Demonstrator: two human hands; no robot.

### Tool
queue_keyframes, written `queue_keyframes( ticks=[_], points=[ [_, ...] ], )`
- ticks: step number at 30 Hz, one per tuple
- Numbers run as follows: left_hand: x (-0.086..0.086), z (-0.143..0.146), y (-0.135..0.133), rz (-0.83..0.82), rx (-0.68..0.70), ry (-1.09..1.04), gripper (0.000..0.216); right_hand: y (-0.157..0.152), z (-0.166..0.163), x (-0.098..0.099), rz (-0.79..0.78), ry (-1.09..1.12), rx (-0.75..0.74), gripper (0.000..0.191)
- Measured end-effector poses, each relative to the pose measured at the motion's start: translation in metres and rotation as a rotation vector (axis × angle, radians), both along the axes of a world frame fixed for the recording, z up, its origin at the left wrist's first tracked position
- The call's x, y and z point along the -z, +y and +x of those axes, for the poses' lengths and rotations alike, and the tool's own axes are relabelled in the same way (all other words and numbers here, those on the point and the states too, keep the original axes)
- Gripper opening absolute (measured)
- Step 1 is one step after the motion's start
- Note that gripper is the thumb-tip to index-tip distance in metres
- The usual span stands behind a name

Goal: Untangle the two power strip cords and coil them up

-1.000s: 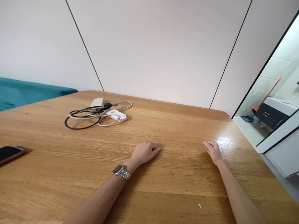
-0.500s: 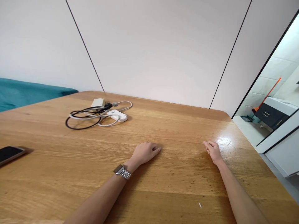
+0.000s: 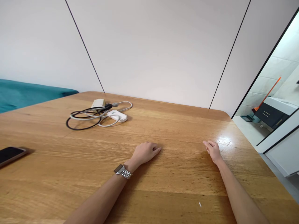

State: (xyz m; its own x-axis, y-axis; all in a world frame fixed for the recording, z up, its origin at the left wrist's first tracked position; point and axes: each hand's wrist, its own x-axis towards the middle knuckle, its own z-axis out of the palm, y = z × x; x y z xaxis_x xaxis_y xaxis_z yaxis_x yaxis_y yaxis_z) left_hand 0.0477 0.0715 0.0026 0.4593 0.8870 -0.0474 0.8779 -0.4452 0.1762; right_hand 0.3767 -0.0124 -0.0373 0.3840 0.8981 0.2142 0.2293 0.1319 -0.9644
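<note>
My left hand (image 3: 145, 152) rests on the wooden table (image 3: 173, 177), its fingers curled under and its thumb lying along the side. A metal-banded watch (image 3: 123, 171) is on that wrist. Farther right, my right hand (image 3: 213, 150) lies on its side in a loose fist, touching the tabletop. Nothing shows in either hand, though the insides of the curled fingers are hidden. Beyond my left hand, black and white cables (image 3: 84, 119) lie in loops around a white power strip (image 3: 117, 115) and a cream-coloured box (image 3: 98, 104).
A dark-screened phone (image 3: 10, 155) lies at the table's left edge. Behind the table rises a white panelled wall (image 3: 158, 49). Teal upholstery (image 3: 32, 93) borders the far left. Through a doorway on the right stand an orange broom (image 3: 268, 93) and a dark cabinet (image 3: 271, 114).
</note>
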Motion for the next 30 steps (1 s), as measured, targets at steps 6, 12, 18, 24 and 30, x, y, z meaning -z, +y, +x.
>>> queue_keyframes(
  ticks=[6, 12, 18, 24, 30],
  points=[
    [-0.001, -0.001, -0.001, 0.007, -0.008, -0.001, 0.039, 0.000, 0.000, 0.000, -0.004, 0.004, 0.001, 0.049],
    [0.000, -0.001, -0.002, 0.010, 0.004, -0.004, 0.038, 0.000, 0.000, 0.002, -0.003, 0.013, 0.005, 0.050],
    [-0.002, -0.006, 0.008, 0.035, -0.082, -0.070, 0.032, 0.000, -0.001, 0.001, -0.003, 0.021, 0.015, 0.051],
    [-0.032, -0.063, 0.072, 0.210, -0.415, -0.104, 0.051, 0.000, -0.001, 0.002, 0.005, 0.018, 0.029, 0.053],
    [-0.046, -0.111, 0.120, 0.136, -0.537, -0.005, 0.069, 0.000, 0.000, 0.008, 0.016, 0.010, 0.049, 0.053]
  ],
)
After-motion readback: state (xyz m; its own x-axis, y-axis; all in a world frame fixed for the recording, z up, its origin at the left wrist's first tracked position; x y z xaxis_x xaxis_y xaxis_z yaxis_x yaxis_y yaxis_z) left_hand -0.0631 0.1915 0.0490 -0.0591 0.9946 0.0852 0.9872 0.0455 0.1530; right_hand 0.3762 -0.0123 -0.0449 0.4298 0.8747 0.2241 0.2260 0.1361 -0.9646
